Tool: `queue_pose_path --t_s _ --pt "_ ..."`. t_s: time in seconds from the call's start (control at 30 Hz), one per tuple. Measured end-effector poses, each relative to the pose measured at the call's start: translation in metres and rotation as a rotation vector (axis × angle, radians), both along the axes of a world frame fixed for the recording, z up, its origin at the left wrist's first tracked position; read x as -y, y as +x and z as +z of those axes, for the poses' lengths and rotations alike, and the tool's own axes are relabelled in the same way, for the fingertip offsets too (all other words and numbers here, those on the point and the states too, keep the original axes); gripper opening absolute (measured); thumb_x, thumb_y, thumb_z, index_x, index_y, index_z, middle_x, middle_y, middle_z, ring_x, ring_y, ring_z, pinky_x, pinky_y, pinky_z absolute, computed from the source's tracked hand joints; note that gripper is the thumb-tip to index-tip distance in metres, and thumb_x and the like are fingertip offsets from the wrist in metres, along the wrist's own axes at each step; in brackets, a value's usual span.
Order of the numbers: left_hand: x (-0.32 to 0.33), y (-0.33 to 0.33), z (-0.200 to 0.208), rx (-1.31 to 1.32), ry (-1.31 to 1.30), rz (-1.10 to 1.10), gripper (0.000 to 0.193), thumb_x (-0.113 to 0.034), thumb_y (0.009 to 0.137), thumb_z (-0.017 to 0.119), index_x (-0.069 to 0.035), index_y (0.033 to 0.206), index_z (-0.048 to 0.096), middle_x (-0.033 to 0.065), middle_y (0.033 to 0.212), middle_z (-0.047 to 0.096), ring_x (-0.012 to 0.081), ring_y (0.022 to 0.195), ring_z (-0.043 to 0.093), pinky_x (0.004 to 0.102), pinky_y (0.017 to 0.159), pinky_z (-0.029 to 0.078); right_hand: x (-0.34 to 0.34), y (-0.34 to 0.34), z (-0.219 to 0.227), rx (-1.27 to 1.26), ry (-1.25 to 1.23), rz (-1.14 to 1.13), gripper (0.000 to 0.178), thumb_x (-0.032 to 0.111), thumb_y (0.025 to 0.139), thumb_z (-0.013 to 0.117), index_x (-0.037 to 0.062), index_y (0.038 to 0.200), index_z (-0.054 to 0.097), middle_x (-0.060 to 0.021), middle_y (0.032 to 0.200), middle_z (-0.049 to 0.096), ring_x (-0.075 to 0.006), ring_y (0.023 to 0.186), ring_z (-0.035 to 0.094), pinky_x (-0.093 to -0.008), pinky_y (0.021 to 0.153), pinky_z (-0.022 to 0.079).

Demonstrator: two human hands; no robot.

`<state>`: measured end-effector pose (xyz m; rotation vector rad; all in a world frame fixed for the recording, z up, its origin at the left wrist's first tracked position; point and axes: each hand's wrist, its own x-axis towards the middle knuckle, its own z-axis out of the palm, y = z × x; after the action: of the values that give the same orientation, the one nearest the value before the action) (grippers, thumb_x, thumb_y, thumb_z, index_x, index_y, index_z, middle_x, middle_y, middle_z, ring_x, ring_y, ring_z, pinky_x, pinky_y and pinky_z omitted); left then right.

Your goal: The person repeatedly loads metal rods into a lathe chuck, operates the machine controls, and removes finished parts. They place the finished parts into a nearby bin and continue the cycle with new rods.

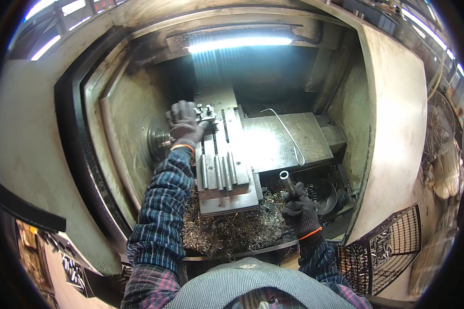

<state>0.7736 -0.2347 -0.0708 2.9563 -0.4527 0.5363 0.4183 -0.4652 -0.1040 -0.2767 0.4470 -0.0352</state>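
Note:
My left hand (183, 123), in a grey glove, reaches into the lathe with its fingers stretched out. It lies beside the tool holder (206, 112), the thumb close to or on it, and just in front of the spindle chuck (161, 139). What is under the palm is hidden. My right hand (300, 211), in a dark glove, is closed round a short metal tube (288, 183), with its hollow end pointing up and away from me. Several metal rods (224, 172) lie side by side on the near part of the slotted cross slide (227, 198).
A bent wire hook (288, 135) rests on the flat metal cover (268, 154) to the right. Curly metal chips (232, 232) fill the tray below. The machine's door frame (392, 129) stands at the right. A black mesh basket (394, 252) holds metal pieces at the lower right.

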Motion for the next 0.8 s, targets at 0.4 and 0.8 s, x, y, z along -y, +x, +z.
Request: queue_pose_path --t_s 0.4,0.8 --pt "-0.033 0.041 -0.020 -0.244 0.522 0.215 0.039 -0.028 0.101 0.051 -0.011 0.132 0.067 0.0135 0.144 0.058 0.0385 0.145 0.041 0.0708 0.119 0.018 -0.008 -0.027 0.020 -0.049 -0.166 0.000 0.036 0.040 0.108 0.053 0.0057 0.112 0.064 -0.0021 0.078 0.068 -0.0001 0.044 0.041 -0.0176 0.039 0.032" --pt "-0.020 0.002 0.028 0.075 0.132 0.107 0.036 -0.045 0.089 0.069 -0.023 0.117 0.069 0.0047 0.129 0.059 0.0304 0.136 0.043 0.0645 0.121 0.019 -0.009 0.069 -0.056 -0.112 -0.860 -0.235 0.024 0.028 0.100 0.069 0.0058 0.110 0.068 -0.0008 0.080 0.064 -0.0017 0.051 0.047 -0.0201 0.041 0.037"
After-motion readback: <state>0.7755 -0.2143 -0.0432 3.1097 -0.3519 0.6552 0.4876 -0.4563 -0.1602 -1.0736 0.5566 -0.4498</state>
